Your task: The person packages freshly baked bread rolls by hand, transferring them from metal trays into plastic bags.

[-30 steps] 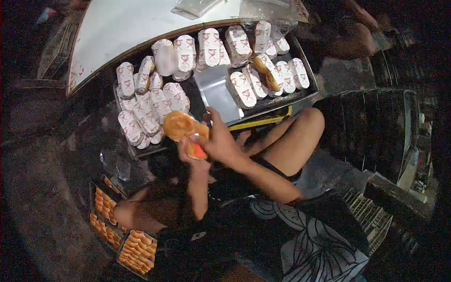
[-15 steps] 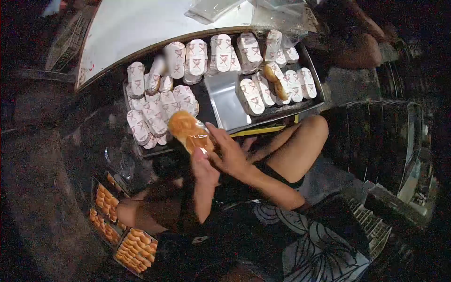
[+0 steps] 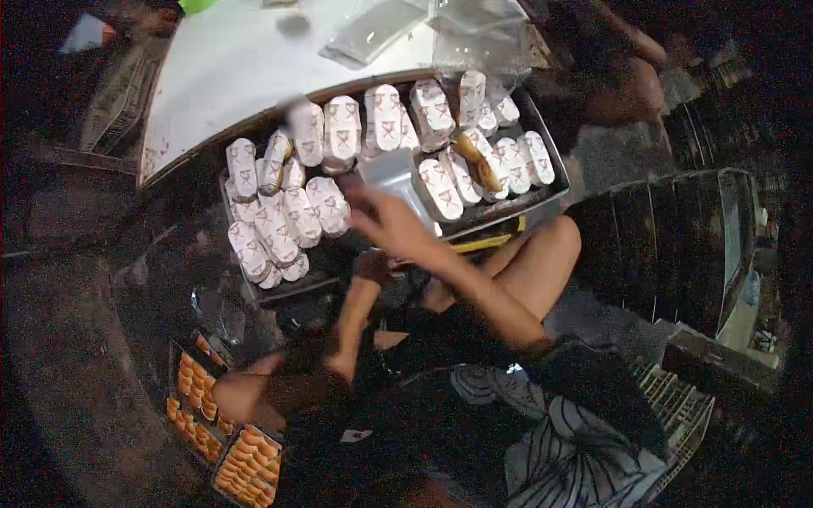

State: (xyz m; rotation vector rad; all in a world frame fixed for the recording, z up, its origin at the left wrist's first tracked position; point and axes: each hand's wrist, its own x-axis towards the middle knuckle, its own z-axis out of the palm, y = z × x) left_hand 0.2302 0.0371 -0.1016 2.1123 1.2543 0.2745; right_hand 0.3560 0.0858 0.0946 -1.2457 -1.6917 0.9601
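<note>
My right hand [image 3: 385, 222] reaches over the middle of the dark tray [image 3: 500, 210], beside a pile of clear plastic bags [image 3: 391, 172]. Its fingers point left toward a bun with a printed white paper underside [image 3: 328, 205]; motion blurs them, and I cannot make out a hold. Lower down, my left hand [image 3: 373, 267] is in shadow near the tray's front edge, its fingers dark and smeared. Rows of similar paper-bottomed buns [image 3: 385, 117] fill the back and both ends of the tray. One browned bun [image 3: 479, 161] lies sideways on the right group.
A white tabletop [image 3: 229, 59] stands behind the tray, with clear plastic packaging [image 3: 373, 32] on it. Trays of golden buns [image 3: 250, 466] sit at lower left. Dark racks [image 3: 660, 245] stand at right. Another person's arm [image 3: 631, 34] shows at upper right.
The bagged golden bun that both hands held is no longer visible in them. My right hand has moved up over the tray, and my left hand has drawn apart below it.
</note>
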